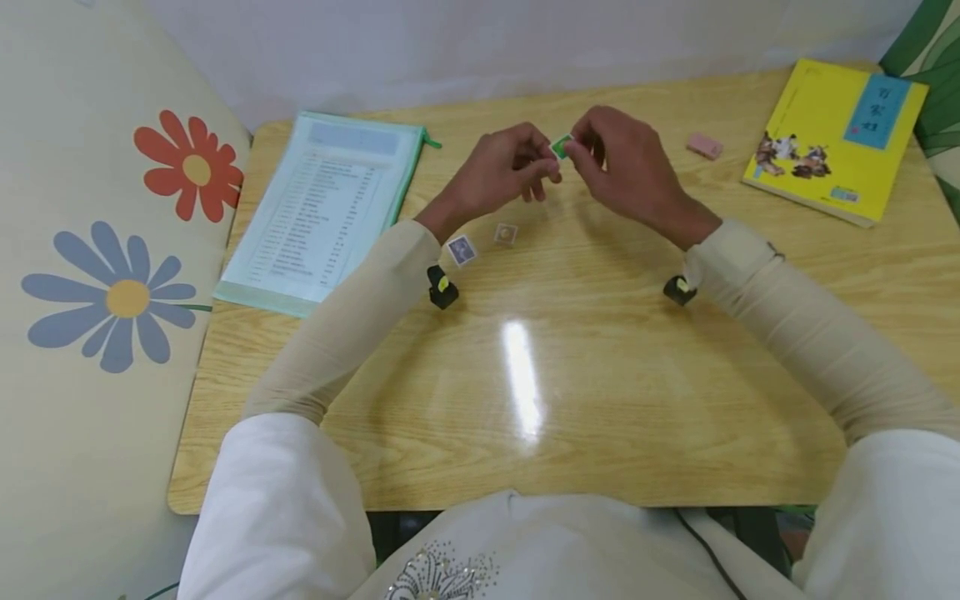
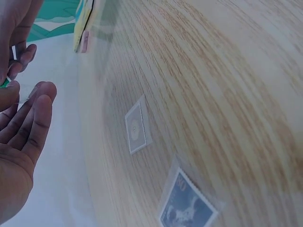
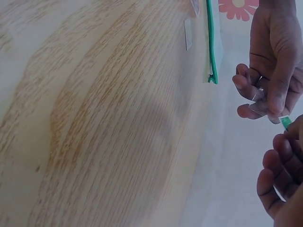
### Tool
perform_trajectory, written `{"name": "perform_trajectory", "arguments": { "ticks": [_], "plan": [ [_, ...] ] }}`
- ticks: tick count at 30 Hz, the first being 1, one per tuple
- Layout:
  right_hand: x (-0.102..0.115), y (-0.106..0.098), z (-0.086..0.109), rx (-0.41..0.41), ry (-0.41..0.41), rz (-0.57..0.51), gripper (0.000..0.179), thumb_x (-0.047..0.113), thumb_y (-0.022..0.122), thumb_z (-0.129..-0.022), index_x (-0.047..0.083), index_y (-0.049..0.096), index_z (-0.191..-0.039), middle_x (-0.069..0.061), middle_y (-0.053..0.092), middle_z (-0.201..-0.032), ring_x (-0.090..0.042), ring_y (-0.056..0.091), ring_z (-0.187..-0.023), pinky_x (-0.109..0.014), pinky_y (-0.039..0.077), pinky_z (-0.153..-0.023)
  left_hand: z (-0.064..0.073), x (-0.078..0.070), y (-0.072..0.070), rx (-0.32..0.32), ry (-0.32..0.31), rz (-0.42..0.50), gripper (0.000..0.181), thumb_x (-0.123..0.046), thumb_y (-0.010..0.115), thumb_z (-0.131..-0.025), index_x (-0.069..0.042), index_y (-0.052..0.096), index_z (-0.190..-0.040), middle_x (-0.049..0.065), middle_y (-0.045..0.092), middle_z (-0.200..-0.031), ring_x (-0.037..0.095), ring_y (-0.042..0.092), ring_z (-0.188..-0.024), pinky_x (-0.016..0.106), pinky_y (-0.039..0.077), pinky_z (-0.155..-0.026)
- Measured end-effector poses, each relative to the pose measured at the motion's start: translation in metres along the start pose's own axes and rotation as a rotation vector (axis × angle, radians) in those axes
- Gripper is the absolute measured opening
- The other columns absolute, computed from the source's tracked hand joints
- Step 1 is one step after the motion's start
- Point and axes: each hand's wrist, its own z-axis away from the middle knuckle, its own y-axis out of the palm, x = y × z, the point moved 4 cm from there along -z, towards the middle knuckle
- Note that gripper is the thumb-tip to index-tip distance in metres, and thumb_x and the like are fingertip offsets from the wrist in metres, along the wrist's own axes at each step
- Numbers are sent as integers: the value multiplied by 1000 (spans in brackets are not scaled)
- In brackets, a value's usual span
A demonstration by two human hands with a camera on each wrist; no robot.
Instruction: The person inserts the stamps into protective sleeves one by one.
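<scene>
Over a glossy wood-grain desk (image 1: 600, 392), the two hands are close together, held up above its far part. The right hand (image 1: 630, 165) pinches a small green stamp with a white border (image 1: 561, 147) between thumb and finger, while the left hand (image 1: 501, 169), just beside it, pinches a piece of clear plastic film (image 3: 257, 106). Below the left hand, a dark blue-violet stamp with a white edge (image 1: 462, 250) and a pale square stamp (image 1: 506, 234) lie apart, near each other, each in a clear sleeve.
</scene>
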Motion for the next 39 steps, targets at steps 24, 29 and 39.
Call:
{"name": "perform_trajectory", "arguments": {
  "ticks": [24,29,39],
  "plan": [
    [-1,0,0,25,21,-58,29,27,53,-106,0,62,-111,-6,62,-92,-12,53,-78,-29,43,-72,11,-20,-2,-17,-61,156,16,-9,56,-103,0,57,-116,16,68,-107,29,69,-91,40,56,-85],
    [-3,2,0,26,23,-63,30,28,53,-106,0,62,-112,-5,62,-92,-11,54,-77,-29,43,-71,10,-18,-2,-24,-62,168,15,-9,57,-103,-1,57,-115,15,68,-106,29,68,-90,40,56,-85],
    [-3,1,0,-3,53,-90,31,30,53,-106,1,63,-112,-3,62,-90,-11,53,-74,-28,43,-67,0,3,-3,-64,-8,130,20,-21,63,-100,-5,61,-113,13,67,-96,32,62,-81,40,51,-68]
  ]
}}
